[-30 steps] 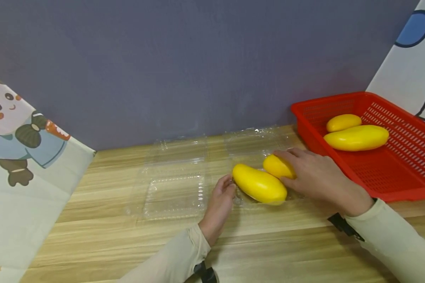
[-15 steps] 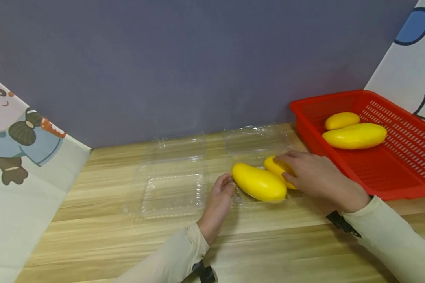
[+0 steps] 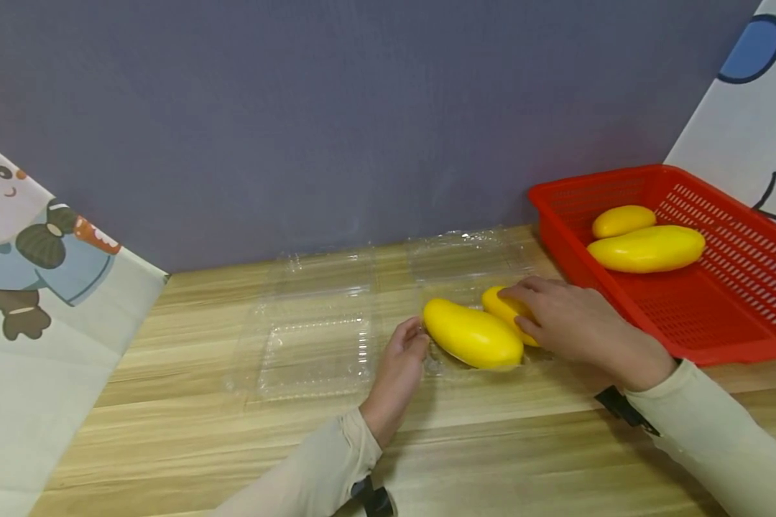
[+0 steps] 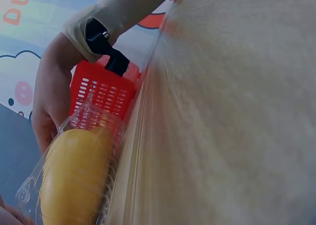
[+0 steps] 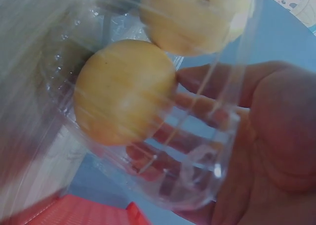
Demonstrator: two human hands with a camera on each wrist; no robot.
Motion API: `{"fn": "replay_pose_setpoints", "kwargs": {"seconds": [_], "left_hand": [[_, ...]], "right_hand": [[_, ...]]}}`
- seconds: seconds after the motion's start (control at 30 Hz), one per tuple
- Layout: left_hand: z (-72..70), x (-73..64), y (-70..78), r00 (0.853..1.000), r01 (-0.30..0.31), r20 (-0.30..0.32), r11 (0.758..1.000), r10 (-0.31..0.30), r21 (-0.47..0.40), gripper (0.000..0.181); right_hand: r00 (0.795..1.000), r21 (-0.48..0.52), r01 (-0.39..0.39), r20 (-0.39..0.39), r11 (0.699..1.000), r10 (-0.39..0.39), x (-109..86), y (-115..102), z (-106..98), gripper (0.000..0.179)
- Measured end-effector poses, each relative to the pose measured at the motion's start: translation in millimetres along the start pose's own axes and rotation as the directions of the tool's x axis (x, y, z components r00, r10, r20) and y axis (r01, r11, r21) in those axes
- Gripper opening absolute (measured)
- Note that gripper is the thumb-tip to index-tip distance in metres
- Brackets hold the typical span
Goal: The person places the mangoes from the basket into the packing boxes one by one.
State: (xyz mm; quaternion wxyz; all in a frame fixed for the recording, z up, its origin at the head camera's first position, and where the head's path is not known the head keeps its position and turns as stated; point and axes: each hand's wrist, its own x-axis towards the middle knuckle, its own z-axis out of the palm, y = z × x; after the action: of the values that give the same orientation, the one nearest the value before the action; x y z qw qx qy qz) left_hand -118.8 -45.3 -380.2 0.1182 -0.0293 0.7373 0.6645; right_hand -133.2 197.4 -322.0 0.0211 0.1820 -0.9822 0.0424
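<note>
A large yellow mango [image 3: 472,334] lies in an open clear plastic clamshell box [image 3: 468,262]. Beside it on the right is a smaller yellow mango [image 3: 507,310], also inside the box. My right hand [image 3: 572,319] reaches over the box's right side, its thumb and fingers round the smaller mango; in the right wrist view the fingers show through the clear wall. My left hand [image 3: 401,366] pinches the box's left edge between thumb and fingers, close to the large mango's end. In the left wrist view the large mango [image 4: 74,178] shows through the box wall.
To the left lies a second open clear clamshell box [image 3: 317,359], with nothing in it. A red plastic basket [image 3: 698,316] stands at the right, holding a large yellow mango [image 3: 647,249] and a smaller one [image 3: 624,222]. A grey wall [image 3: 362,129] rises behind the wooden table [image 3: 187,431].
The smaller mango has come down and forward beside the large one, with my right hand still on it. My left hand has stayed at the box's edge. Little differs over the last half second.
</note>
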Motion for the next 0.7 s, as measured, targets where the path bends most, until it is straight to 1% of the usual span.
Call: {"fn": "replay_pose_setpoints", "kwargs": {"seconds": [0.07,0.2,0.4,0.7], "left_hand": [[-0.1,0.3,-0.2,1.000,0.005,0.000,1.000,-0.005,0.002,0.048],[0.0,0.9,0.1,1.000,-0.005,0.001,1.000,0.005,-0.004,0.048],[0.2,-0.4,2.5,1.000,-0.003,-0.001,1.000,0.003,-0.003,0.047],[0.6,0.5,2.2,1.000,0.001,0.004,1.000,0.000,-0.014,0.047]], "right_hand": [[1.000,-0.003,0.001,-0.005,1.000,-0.001,-0.6,-0.4,-0.4,0.044],[1.000,-0.012,0.012,-0.025,1.000,-0.012,-2.2,-1.8,-1.5,0.042],[0.999,-0.024,0.031,-0.006,0.999,-0.031,-4.1,-3.2,-2.7,0.041],[0.999,-0.013,0.052,-0.015,0.999,-0.052,-5.3,0.0,-0.7,0.043]]}}
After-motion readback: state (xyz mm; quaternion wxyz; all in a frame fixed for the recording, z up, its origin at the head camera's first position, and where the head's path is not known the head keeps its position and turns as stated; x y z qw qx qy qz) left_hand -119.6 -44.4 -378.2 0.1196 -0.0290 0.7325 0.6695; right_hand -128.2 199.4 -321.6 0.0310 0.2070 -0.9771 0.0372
